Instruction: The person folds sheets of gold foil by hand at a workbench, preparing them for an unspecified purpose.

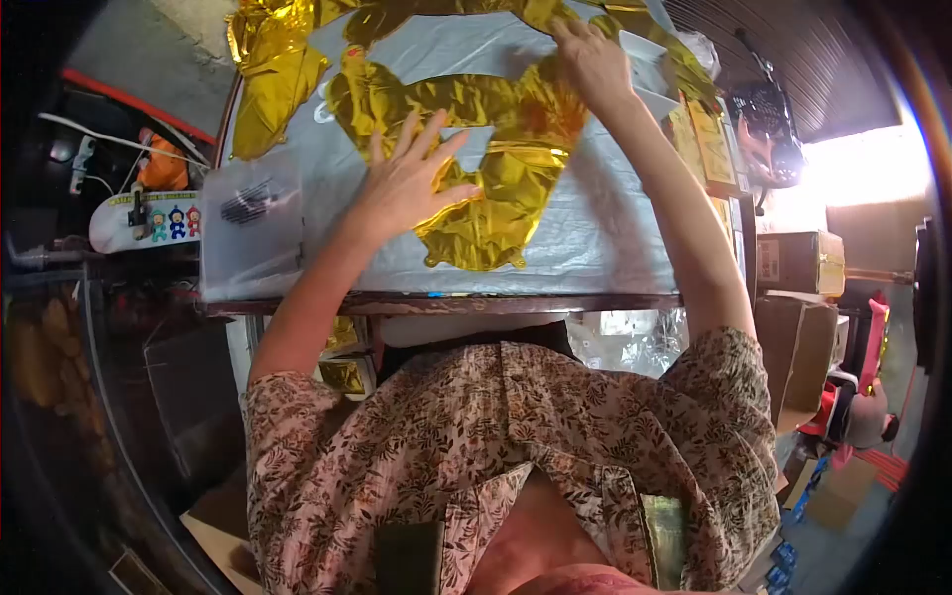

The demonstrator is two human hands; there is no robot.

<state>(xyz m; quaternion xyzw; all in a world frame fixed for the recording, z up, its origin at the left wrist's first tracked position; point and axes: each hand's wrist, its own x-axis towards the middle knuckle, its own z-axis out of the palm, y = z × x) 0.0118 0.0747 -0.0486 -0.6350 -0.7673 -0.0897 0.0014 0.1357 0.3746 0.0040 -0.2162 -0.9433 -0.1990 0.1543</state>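
view: head, looking down over the tabletop (615, 243), which has a wrinkled grey-white plastic cover.
gold foil piece (511, 203): flat and creased on the cover, mid tabletop; narrower end toward the person, just short of the near edge.
left hand (402, 193): palm down on the gold foil piece, fingers spread apart, not clamped on anything.
right hand (595, 69): reaching to the far side, fingertips at the foil up there; can't tell if they pinch it or only press.
second foil (281, 94): gold, crumpled, upper left, hanging toward the tabletop's left edge.
white tray (650, 69): just right of the right hand, foil beside it.
clear plastic bag (253, 233): near left corner, dark print on it, left of the left forearm.
yellow packet (712, 149): right edge of the tabletop, right of the right forearm.
cardboard box (801, 263): off the tabletop, to the right.
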